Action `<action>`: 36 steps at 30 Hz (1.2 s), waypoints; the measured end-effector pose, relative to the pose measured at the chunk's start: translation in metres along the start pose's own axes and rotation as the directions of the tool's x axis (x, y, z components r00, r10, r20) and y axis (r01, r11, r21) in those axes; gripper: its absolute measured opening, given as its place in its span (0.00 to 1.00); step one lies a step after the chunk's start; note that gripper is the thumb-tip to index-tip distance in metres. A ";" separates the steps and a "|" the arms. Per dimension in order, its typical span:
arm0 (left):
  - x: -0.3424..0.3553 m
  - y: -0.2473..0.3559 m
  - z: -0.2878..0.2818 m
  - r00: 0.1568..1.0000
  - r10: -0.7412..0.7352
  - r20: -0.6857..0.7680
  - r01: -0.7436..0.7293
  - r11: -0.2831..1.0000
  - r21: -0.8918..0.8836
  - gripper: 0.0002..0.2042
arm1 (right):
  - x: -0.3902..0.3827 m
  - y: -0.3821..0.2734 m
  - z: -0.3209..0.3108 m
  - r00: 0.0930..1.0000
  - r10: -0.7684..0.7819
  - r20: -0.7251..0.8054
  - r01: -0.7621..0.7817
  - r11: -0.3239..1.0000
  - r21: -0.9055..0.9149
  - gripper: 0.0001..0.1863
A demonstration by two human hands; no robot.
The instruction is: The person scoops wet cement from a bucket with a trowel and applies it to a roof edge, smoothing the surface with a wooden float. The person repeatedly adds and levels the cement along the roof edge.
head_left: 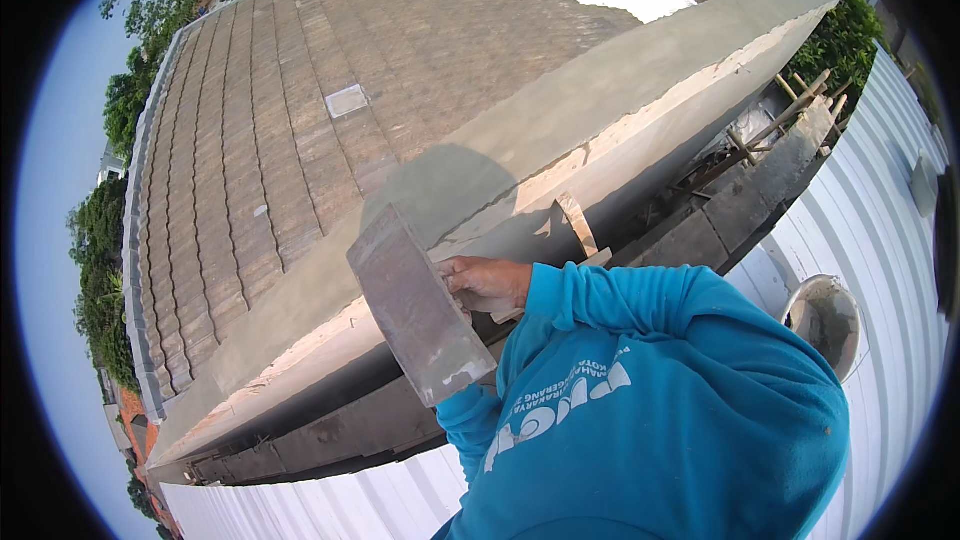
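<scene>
Nearest is a person's blue top [660,420]. Before it, a flat brown board [415,305] tilts; the right hand [490,282] has bent fingers at its right edge, their grip unclear, and the left is hidden. To the right sits a bucket [845,310]. Beyond, a long ledge's grey top [600,100] looks mostly smoothed; its pale, ragged side [640,162] seems unfinished. Farthest, a tiled roof [430,60].

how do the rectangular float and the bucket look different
The rectangular float is a flat plate; the bucket is round and hollow. The float is mostly brownish-grey, the bucket pale with grey staining. The float is beside the right hand, the bucket on white corrugated roofing. Both look smeared with residue.
</scene>
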State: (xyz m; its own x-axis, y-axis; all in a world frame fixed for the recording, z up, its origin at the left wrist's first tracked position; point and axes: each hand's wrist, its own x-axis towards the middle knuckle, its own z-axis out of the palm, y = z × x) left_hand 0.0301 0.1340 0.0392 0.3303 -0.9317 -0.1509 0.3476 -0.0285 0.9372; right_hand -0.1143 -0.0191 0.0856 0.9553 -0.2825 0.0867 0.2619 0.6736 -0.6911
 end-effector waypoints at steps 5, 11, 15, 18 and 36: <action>0.004 -0.010 0.012 0.991 -0.128 -0.043 0.121 0.983 -0.140 0.23 | 0.002 -0.059 0.018 0.893 -0.168 -0.418 0.094 0.977 -0.193 0.25; 0.046 -0.033 0.001 0.938 -0.342 -0.065 0.281 0.855 -0.437 0.30 | -0.001 -0.107 -0.021 0.707 -0.646 -0.287 -0.332 0.055 -0.942 0.31; 0.092 -0.046 0.011 0.924 -0.371 -0.088 0.291 0.834 -0.468 0.31 | 0.017 -0.077 -0.053 0.781 -0.600 -0.173 -0.451 -0.351 -0.820 0.31; 0.111 -0.048 0.024 0.915 -0.379 -0.140 0.287 0.853 -0.436 0.31 | 0.017 -0.070 -0.079 0.808 -0.556 -0.194 -0.497 -0.466 -0.732 0.32; 0.129 -0.048 0.042 0.849 -0.343 -0.401 0.211 0.917 -0.338 0.18 | -0.277 -0.265 -0.236 0.225 -0.880 -0.418 -0.973 -0.184 -0.137 0.30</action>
State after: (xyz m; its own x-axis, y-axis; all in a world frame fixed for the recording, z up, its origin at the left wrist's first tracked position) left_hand 0.0187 0.0003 -0.0120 0.5132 -0.6365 -0.5758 0.6851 -0.1004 0.7215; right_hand -0.4803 -0.2806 0.0748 -0.0729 -0.9417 0.3284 -0.9968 0.0578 -0.0553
